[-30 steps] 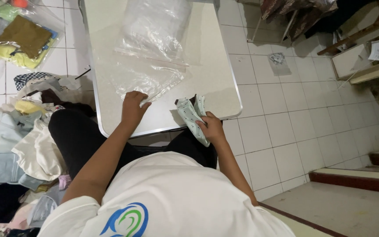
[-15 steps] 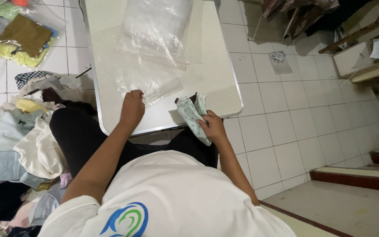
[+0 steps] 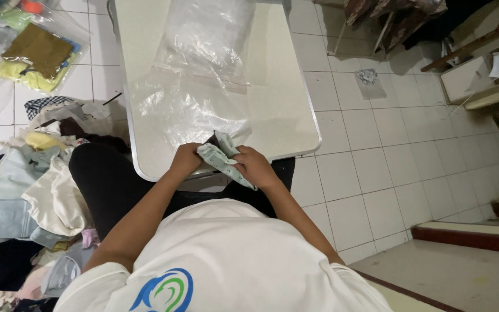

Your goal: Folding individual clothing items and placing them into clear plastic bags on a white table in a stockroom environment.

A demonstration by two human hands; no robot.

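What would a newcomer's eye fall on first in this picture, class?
First, the two hands meeting at the near edge of the white table: the left hand and right hand both grip a small pale green cloth. Just beyond them a clear plastic bag lies spread on the table. On the floor to the left sits a heap of clothes.

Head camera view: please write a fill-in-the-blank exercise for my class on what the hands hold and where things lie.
1. The left hand and right hand both grip a small pale green ____ garment.
2. The clear plastic bag lies flat on the ____ table.
3. A pile of clothes lies on the tiled floor on the person's ____ side.
4. The person wears a ____ shirt.

Missing words: folded; white; left; white
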